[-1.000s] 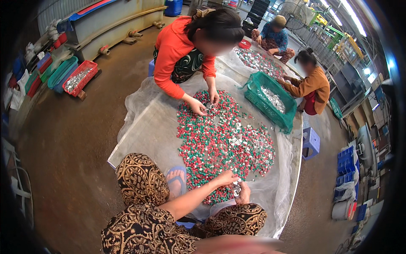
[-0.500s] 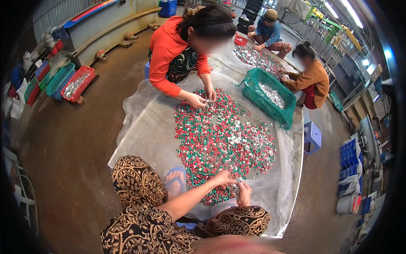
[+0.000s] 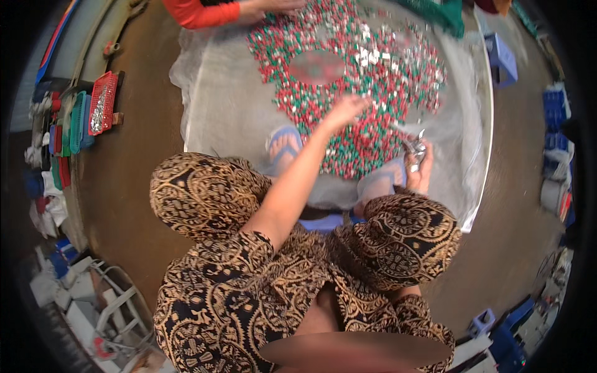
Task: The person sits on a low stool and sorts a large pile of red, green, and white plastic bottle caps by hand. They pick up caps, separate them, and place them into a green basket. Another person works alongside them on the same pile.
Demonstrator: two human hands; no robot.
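Observation:
A spread-out pile of small red, green and white pieces (image 3: 364, 146) lies on a sheet-covered surface. My left hand (image 3: 348, 112) is over the near middle of the pile, its fingers blurred by motion, so what they hold, if anything, does not show. Beside my right knee, at the pile's near right edge, my right hand (image 3: 424, 171) is closed around a bunch of shiny silver metal pieces (image 3: 415, 155). More pale, silvery parts (image 3: 373, 57) lie scattered on the far right of the pile.
A co-worker's orange sleeve (image 3: 208, 13) and hands reach over the far left of the pile. A green basket (image 3: 438, 15) stands at the far right. A blue plastic stool (image 3: 500, 59) is beyond the right edge. Baskets, one a red basket (image 3: 102, 102), stand on the left floor.
My hands were together at the pile's near edge; now they are apart, the left out over the pile, the right by my knee. The view has tilted down toward my lap.

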